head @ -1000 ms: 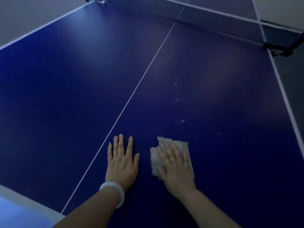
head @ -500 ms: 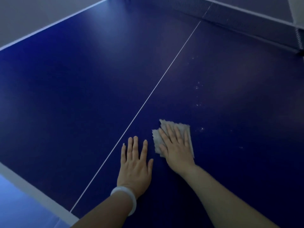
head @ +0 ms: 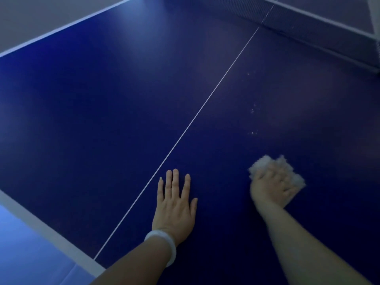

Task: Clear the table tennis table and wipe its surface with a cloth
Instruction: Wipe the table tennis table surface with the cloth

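One cloth [head: 276,173] lies flat on the desk [head: 102,120], right of the centre line [head: 185,130]. Right hand [head: 269,187] presses it, blurred; grip cannot be told. Left hand [head: 174,204] rests flat, fingers straight, beside the centre line.

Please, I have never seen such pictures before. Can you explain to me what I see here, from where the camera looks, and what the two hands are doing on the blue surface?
The camera sits on a person's head and looks forward and down, so you see that person's own arms. The blue surface is a table tennis table with a thin white centre line; the net crosses the top right. The left hand lies flat on the table, fingers straight, with a white wristband on the wrist. The right hand presses a pale cloth onto the table; both are blurred, which suggests wiping. Some small light specks remain on the surface beyond the cloth.
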Tool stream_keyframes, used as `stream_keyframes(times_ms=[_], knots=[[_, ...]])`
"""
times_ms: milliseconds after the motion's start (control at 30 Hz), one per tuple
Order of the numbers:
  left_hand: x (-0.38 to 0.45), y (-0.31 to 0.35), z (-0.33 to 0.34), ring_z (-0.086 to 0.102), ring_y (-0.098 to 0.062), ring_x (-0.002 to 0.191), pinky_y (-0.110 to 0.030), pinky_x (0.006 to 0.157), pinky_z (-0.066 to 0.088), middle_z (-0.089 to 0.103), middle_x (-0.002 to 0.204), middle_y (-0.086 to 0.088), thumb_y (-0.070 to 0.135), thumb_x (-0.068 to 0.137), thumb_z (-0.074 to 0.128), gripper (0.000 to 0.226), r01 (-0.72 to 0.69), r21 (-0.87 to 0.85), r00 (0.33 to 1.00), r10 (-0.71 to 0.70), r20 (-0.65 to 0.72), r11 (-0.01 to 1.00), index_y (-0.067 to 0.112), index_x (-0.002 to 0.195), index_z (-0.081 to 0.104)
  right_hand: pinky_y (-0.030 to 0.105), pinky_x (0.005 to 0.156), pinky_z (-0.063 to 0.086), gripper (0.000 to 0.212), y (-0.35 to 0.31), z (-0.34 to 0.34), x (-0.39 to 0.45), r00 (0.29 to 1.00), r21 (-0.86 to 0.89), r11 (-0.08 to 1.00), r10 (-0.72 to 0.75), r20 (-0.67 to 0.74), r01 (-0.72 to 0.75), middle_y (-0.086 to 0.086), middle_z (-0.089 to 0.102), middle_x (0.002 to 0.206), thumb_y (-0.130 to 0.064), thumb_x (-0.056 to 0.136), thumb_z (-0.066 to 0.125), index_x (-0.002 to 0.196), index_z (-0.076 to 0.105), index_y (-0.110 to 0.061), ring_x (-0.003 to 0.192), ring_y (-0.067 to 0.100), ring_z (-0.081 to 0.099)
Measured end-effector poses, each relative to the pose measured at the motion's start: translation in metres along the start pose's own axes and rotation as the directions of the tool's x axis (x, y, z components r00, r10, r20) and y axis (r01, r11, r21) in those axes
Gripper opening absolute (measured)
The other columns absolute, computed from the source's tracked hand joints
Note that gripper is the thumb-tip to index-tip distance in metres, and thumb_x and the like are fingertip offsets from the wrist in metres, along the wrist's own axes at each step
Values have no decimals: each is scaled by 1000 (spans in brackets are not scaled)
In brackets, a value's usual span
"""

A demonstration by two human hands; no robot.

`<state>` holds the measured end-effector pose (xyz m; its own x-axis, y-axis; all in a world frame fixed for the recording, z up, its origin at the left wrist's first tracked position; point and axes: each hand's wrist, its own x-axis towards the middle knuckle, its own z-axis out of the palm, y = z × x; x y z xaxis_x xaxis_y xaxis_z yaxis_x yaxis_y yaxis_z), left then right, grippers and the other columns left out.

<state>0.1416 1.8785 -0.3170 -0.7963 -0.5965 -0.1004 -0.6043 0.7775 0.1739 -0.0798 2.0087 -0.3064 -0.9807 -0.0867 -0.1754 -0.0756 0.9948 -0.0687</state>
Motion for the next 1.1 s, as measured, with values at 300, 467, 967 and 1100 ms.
stream_keyframes(times_ms=[300, 467, 967, 1100], knots=[[3, 3, 0, -5, -30, 150, -52, 121, 3, 5, 161, -17, 52, 97, 8, 67, -1, 10, 1000, 1, -8, 1000, 18, 154, 9, 53, 119, 14, 60, 54, -6, 6, 939, -184, 925, -342, -21, 333, 5, 12, 163, -41, 101, 25, 156, 11, -22, 150, 27, 13], [1, 1, 0, -12, -30, 149, -50, 121, -6, -2, 162, -16, 53, 97, 4, 68, 0, 38, 1000, 0, 6, 999, 19, 155, 2, 57, 119, -7, 60, 71, -6, -30, 998, -9, 998, 57, 32, -56, 1, -15, 164, -46, 102, 11, 156, -7, -28, 151, 25, -11], [5, -1, -7, -16, -28, 148, -48, 121, -8, -12, 162, -13, 55, 98, 15, 69, 20, 30, 996, -23, 88, 999, 21, 155, -5, 49, 119, -15, 73, 198, 2, -91, 931, -190, 915, -330, 156, 357, -3, -33, 158, -66, 81, -26, 146, -31, -33, 145, 16, -30], [-16, 38, -15, -13, -31, 149, -49, 120, -5, -10, 162, -13, 52, 100, 22, 69, 19, 57, 990, -27, 139, 998, 16, 155, 1, 48, 117, -20, 67, 197, 3, -91, 925, -136, 923, -336, 178, 361, -4, -38, 156, -63, 85, -20, 143, -36, -35, 144, 17, -33]])
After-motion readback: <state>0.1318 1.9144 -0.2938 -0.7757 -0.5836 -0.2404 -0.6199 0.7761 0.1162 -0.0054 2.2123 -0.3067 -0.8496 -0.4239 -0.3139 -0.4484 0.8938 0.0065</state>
